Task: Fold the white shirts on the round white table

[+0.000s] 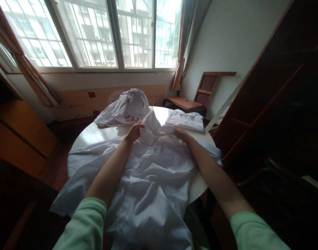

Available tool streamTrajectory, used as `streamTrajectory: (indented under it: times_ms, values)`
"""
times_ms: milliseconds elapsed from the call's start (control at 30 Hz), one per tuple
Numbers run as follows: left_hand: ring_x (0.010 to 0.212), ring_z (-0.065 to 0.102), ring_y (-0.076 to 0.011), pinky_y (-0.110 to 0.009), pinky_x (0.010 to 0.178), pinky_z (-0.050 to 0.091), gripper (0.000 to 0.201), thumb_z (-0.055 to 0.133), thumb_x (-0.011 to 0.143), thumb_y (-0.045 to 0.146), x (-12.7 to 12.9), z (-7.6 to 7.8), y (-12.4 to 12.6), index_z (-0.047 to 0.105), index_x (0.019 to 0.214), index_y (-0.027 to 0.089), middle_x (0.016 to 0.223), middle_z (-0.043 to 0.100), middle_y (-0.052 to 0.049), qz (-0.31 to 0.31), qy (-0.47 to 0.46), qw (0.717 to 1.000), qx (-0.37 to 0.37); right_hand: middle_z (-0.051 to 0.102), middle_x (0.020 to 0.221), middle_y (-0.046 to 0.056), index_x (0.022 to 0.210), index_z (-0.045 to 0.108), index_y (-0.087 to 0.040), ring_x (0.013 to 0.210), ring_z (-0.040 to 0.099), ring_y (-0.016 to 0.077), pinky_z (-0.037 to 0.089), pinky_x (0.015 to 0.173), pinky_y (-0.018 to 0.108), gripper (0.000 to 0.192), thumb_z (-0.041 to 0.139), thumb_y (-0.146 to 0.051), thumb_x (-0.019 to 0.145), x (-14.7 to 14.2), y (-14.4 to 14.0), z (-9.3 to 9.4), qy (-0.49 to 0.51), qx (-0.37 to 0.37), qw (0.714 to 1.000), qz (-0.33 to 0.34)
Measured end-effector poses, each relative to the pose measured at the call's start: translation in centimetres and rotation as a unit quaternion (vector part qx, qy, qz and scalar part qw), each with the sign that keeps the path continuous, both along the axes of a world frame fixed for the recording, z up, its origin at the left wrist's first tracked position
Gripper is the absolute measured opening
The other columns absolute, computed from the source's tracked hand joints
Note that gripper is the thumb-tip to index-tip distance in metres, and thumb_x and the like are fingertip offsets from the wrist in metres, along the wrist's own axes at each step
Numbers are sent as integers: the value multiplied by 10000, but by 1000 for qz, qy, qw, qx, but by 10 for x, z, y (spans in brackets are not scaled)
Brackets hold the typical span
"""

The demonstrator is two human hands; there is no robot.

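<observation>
A white shirt lies spread over the round table, its lower part hanging off the near edge and its sleeves out to both sides. At the far end of the shirt, my left hand grips the left side of the collar, which stands up from the cloth. My right hand is closed on the collar's right end, with the fingertips partly hidden. Beyond my left hand sits a heap of crumpled white cloth. A folded white shirt rests beyond my right hand.
The white round table stands below a barred window. A wooden chair is behind it on the right, and a dark wooden door or cabinet rises at the right. An orange-brown cabinet stands at the left.
</observation>
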State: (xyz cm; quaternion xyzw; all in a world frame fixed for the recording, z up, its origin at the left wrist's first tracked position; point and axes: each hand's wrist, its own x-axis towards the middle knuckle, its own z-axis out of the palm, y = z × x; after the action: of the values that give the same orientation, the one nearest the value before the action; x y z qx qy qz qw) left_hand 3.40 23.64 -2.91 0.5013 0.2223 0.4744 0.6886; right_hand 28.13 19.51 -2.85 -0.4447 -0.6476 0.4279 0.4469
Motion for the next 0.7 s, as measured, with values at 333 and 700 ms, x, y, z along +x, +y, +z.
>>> streamTrajectory:
  times_ms: [333,700]
  values:
    - [405,403,-46,-165,419,295,207,651,505,102,3,-4,3,449,522,149,491,480,58,183,-4,981,-61,631,613,-15,585,626,-163,552,509,103,378,541,218,167,691,-254,461,0,7,-2,89,-8,992,-87]
    - [414,455,-90,-206,477,367,75,578,563,171,-1,-30,27,513,592,148,439,470,50,278,2,954,-113,675,1006,34,833,707,-190,920,592,194,419,809,286,265,696,-362,631,1,-5,9,-20,-23,995,99]
